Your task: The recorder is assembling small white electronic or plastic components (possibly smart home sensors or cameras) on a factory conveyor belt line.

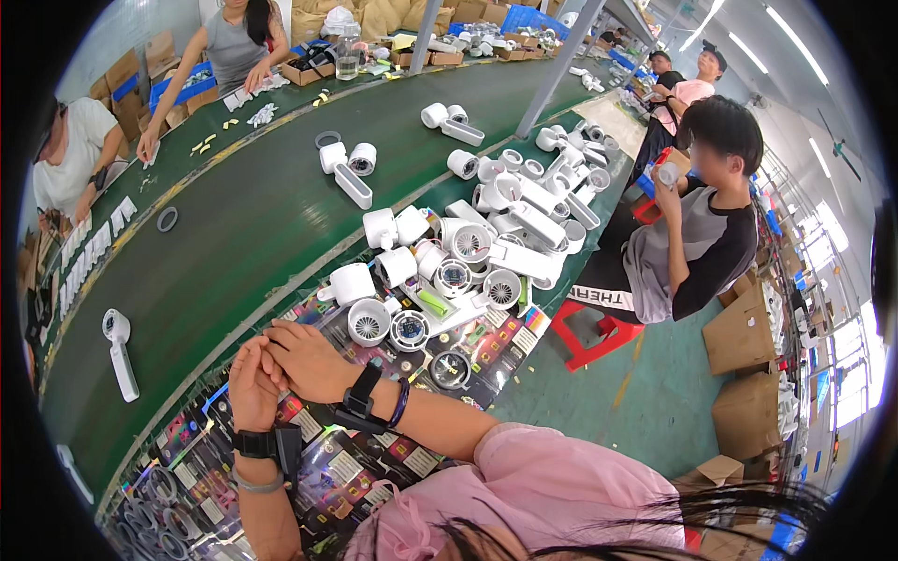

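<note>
My left hand [253, 385] and my right hand [307, 362] meet above the near edge of the bench. Both have curled fingers, and the right fingertips touch the left ones; anything between them is hidden. Just beyond my right hand lie white handheld-fan parts, among them a round fan head [369, 322] and an open housing with a dark circuit board [410, 330]. A yellow-green cylindrical battery [433, 301] shows in an open white handle. Closer to my right wrist is a round part with a dark rim [451, 369]. Printed sheets [412, 458] cover the bench under my arms.
A green conveyor belt [243, 234] runs along the left, carrying white fans [120, 355] and a grey ring [167, 220]. Several grey rings [161, 524] lie at the lower left. A seated co-worker [702, 215] and a red stool [594, 332] are at the right; others work across the belt.
</note>
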Available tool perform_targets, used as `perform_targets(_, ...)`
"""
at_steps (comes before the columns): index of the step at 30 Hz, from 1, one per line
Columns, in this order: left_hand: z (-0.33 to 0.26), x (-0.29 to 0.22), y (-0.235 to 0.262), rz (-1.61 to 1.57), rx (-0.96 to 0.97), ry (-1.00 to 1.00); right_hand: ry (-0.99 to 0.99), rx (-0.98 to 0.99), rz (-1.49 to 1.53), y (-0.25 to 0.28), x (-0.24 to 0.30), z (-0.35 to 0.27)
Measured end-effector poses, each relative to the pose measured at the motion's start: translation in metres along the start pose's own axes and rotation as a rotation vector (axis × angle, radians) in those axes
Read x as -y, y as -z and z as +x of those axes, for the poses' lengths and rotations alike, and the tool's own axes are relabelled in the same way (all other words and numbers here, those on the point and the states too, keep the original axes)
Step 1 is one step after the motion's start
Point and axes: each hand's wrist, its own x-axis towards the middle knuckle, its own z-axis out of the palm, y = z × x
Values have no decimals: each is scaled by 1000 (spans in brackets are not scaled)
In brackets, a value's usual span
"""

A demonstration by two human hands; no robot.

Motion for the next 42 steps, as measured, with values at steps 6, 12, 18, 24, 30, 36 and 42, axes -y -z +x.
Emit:
perform_targets(6,1,0,-2,-3,7,3,5,-18,-2,0,-1,-1)
perform_targets(12,5,-1,-8,7,10,-8,5,-17,11,4,-4,0)
perform_targets(18,0,-2,-3,-9,-4,1,1,-9,3,4,0,2)
perform_targets(24,2,-1,-1,-16,20,-11,21,-11,9,-3,-3,0)
perform_targets(30,1,0,-1,-8,35,-17,34,-4,-1,-3,-1,-4)
perform_targets(36,3,-1,-4,-11,36,8,-12,258,-69,104,46,-15)
perform_targets(42,-1,-1,10,-28,-36,12,-77,93,-8,254,5,-60)
